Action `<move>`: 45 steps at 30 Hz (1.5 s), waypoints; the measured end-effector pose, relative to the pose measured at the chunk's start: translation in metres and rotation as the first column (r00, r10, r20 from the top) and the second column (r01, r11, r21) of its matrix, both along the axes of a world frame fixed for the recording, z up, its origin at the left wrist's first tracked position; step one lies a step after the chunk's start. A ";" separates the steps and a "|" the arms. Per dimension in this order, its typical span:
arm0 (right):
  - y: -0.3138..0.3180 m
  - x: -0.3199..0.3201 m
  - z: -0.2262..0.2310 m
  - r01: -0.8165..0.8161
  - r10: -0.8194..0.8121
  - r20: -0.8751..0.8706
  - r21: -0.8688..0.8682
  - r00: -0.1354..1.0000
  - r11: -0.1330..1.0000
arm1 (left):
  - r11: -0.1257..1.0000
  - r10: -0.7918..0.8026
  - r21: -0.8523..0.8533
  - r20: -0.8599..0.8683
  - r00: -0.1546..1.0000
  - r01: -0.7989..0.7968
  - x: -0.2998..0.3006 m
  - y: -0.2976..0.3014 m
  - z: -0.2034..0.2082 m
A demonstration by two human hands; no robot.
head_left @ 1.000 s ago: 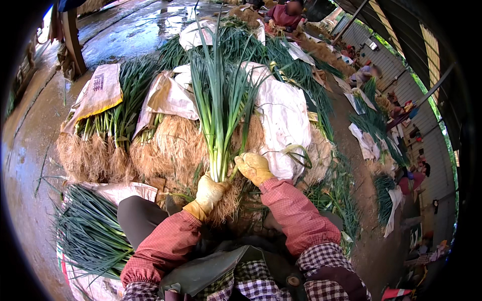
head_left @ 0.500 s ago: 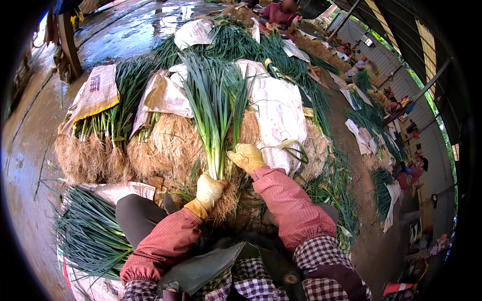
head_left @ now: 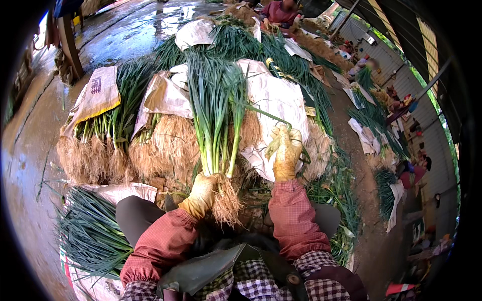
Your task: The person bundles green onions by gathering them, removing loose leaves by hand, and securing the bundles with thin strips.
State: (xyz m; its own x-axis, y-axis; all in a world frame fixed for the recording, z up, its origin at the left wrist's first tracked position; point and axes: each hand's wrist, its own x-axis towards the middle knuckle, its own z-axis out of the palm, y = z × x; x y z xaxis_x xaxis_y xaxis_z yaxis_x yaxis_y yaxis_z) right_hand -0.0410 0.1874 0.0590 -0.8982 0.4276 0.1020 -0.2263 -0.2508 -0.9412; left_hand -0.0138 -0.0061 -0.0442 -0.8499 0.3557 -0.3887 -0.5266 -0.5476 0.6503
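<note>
A bunch of green onions [head_left: 213, 120] stands upright before me, its long green leaves pointing away and its tan roots hanging toward my lap. My left hand [head_left: 202, 193], in a pale yellow glove, is closed round the white stems just above the roots. To the right, my gloved right hand [head_left: 285, 150] is closed on a long green onion leaf [head_left: 266, 114], which stretches from the bunch to my fingers. Part of that leaf is hidden by the glove. A white sack [head_left: 275, 100] lies behind my right hand.
Rooted onion bundles [head_left: 98, 155] lie ahead under sacks. At the lower left, trimmed onions [head_left: 93, 228] rest on a white sack. Loose leaves [head_left: 336, 200] cover the ground at right. Farther off, a person [head_left: 280, 14] in dark red sits among piles.
My right hand has moved right, away from the stems, drawing a leaf out from the bunch. My left hand keeps its grip, and the bunch's roots have swung slightly right.
</note>
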 end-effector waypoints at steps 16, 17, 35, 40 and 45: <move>-0.049 -0.009 -0.132 -0.046 0.452 0.480 -0.646 0.752 0.762 | 0.935 -0.247 0.297 0.145 0.958 0.196 0.006 -0.001 -0.004; -0.048 -0.009 -0.139 -0.117 0.511 0.480 -0.637 0.713 0.762 | 0.938 -0.256 0.275 0.142 0.956 0.210 0.004 0.000 -0.009; -0.018 -0.014 -0.078 -0.632 0.691 -0.056 -0.461 0.721 0.622 | 0.722 -0.402 0.595 -0.053 0.914 0.352 0.020 -0.004 0.026; -0.026 -0.008 -0.095 -0.205 0.413 0.152 -0.686 0.898 0.698 | 0.903 -0.309 0.347 0.111 0.945 0.254 0.009 -0.001 0.014; -0.026 -0.002 -0.163 -0.162 0.623 0.240 -0.841 0.745 0.517 | 0.954 -0.249 0.215 0.192 0.949 0.207 0.014 0.005 -0.006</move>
